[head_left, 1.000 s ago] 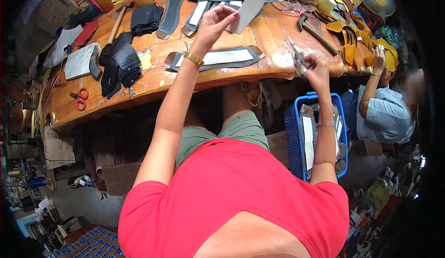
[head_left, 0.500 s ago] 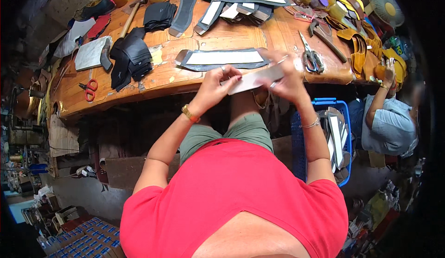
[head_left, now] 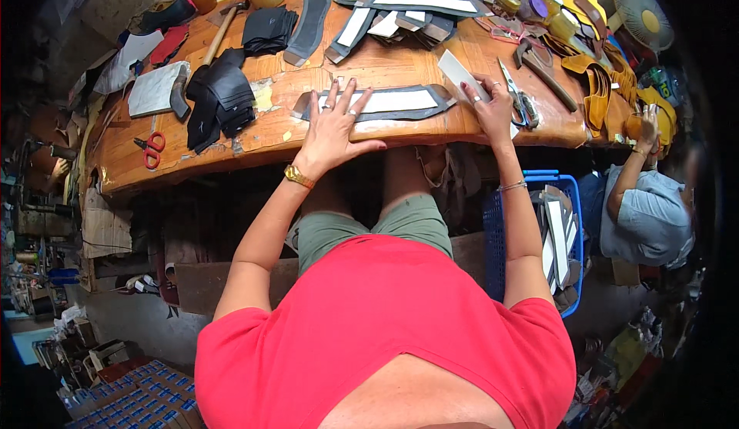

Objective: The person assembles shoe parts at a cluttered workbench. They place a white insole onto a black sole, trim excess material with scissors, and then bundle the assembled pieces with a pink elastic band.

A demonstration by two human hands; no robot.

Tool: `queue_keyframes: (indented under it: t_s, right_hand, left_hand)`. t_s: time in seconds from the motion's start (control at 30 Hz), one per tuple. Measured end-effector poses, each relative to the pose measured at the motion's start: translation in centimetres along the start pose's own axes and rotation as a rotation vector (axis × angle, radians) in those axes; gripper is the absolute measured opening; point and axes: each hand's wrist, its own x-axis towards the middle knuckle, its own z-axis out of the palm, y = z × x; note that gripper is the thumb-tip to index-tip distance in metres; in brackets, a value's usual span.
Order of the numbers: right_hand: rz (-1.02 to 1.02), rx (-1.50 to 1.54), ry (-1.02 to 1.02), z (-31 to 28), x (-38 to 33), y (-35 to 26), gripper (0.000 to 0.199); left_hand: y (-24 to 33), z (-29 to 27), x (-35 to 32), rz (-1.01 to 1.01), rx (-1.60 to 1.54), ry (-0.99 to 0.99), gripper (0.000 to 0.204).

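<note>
On the wooden table lies a dark, gently curved leather-like strip [head_left: 419,113] with a white band [head_left: 396,101] along its middle. My left hand [head_left: 332,130] rests flat on its left part, fingers spread, the thumb pointing right. Just past the strip's right end, my right hand [head_left: 493,112] grips a pale flat strip [head_left: 456,68], which is tilted up and to the left. Its lower end shows below the fingers, near the table edge. Metal scissors [head_left: 526,112] lie close beside my right hand.
Similar banded strips [head_left: 419,1] are piled at the back. Black folded pieces [head_left: 223,102], red-handled scissors [head_left: 154,150] and a hammer [head_left: 219,40] lie left; another hammer [head_left: 548,81] lies right. A blue basket [head_left: 573,198] stands below. A co-worker [head_left: 647,206] sits at right.
My left hand has let go of the pale strip and come down flat on the dark strip. My right hand now holds the pale strip alone, tilted more upright and further right.
</note>
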Motion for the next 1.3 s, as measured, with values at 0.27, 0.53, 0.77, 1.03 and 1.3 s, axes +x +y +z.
queue_keyframes:
  t_s: [0.27, 0.53, 0.77, 1.03, 1.3]
  right_hand:
    - [0.044, 0.111, 0.13, 1.8, -0.6, 2.5, 0.026]
    - [0.169, 0.731, 0.105, 0.8, -0.5, 2.7, 0.05]
    - [0.142, 0.65, 0.047, 0.9, -0.5, 4.0, 0.057]
    - [0.191, 0.681, 0.001, 0.5, -0.7, 3.1, 0.047]
    - [0.207, 0.573, -0.016, 0.5, -0.6, 2.6, 0.037]
  left_hand:
    - [1.3, -1.2, -1.3, 0.01, 0.05, -0.002, 0.088]
    - [-1.1, -4.3, -0.2, 0.083, -0.426, 0.161, 0.056]
    - [-2.8, -7.6, 13.7, 0.163, -0.21, 0.578, 0.038]
    - [-4.8, 0.5, 24.2, 0.052, -0.214, 0.39, 0.057]
    - [-17.5, 4.7, 20.6, -0.569, 0.248, 0.013, 0.044]
